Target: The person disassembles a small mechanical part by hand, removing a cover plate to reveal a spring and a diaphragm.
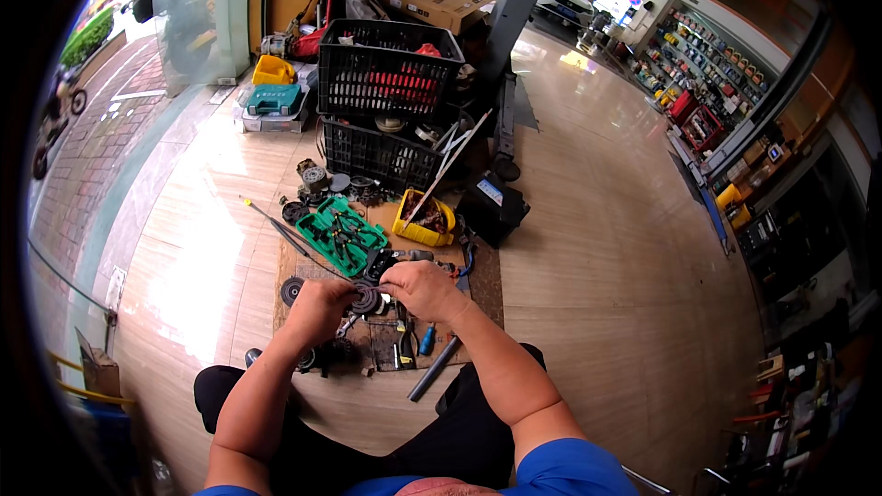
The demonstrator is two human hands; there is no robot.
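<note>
My left hand (322,310) and my right hand (423,290) come together over the work mat, fingers closed in pinches. Just below and between the fingertips is a dark, round, grooved metal part (367,301). Whether the fingers grip its rim or some small piece above it, I cannot make out. Beyond the hands an open green tool case (342,237) holds several tools. A dark power tool (378,264) lies past my fingers, partly covered by them. Nearer me are a yellow-and-black hand tool (405,335), a blue-handled tool (427,341) and a grey metal tube (435,368).
A brown mat (487,298) lies under the work. Behind it stand a yellow container (424,226) of small parts, a black box-shaped battery (493,208) and stacked black crates (390,69). A long thin rod (285,231) lies at left. My knees flank the mat's near edge.
</note>
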